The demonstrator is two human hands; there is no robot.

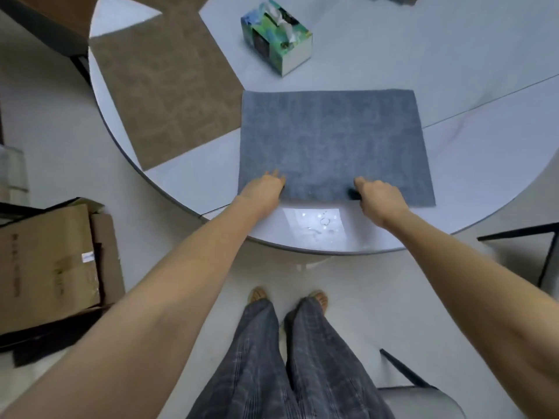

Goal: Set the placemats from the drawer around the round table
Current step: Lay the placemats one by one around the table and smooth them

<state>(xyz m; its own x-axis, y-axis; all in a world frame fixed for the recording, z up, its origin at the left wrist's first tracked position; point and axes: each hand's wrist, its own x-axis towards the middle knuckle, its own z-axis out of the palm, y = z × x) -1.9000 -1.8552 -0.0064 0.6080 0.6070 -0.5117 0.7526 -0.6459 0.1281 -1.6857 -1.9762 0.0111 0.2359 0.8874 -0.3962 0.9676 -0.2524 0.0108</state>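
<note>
1. The rectangular grey-blue fabric placemat (332,146) lay flat on the round white table (469,164), near its front edge, beside a brown woven placemat (169,95).
2. The left hand (266,190) pressed flat; the right hand (379,196) pinched the near hem.
3. Squaring that hem to the table's edge would finish it best.
4. Print on the green tissue box (276,36) and the cardboard box (45,267) was unreadable.

Looked like a home dining area: round white table (453,164), tissue box (276,36), placemats (332,143), chairs (529,255) around it, cardboard boxes (48,267) on the tiled floor.
</note>
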